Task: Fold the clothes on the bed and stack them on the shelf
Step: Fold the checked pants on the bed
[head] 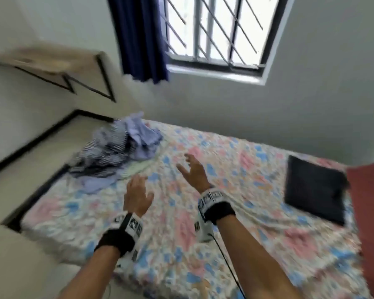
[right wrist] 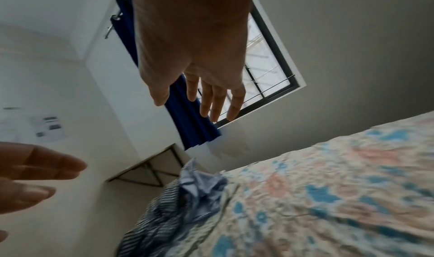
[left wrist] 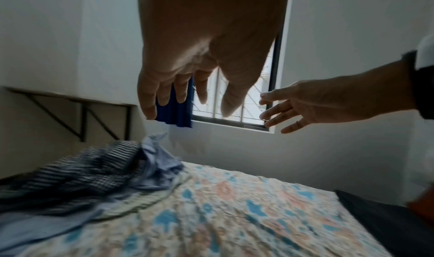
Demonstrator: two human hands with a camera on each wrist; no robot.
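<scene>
A crumpled pile of clothes [head: 119, 147], striped dark-and-white and pale blue, lies at the far left corner of the bed [head: 225, 212] with its flowered sheet. The same pile of clothes [left wrist: 89, 175] shows below my left hand [left wrist: 185, 86], and as a clothes heap [right wrist: 178, 201] under my right hand [right wrist: 202, 93]. Both hands hover over the sheet with fingers spread and hold nothing. My left hand [head: 138, 193] is nearest the pile; my right hand [head: 192, 169] is further right. A wooden wall shelf [head: 52, 61] on black brackets hangs above the pile.
A flat black item [head: 315, 188] lies on the bed's right side beside a red pillow [head: 369, 212]. A barred window [head: 220, 33] with a blue curtain [head: 140, 39] is in the far wall. The floor [head: 30, 255] runs along the bed's left.
</scene>
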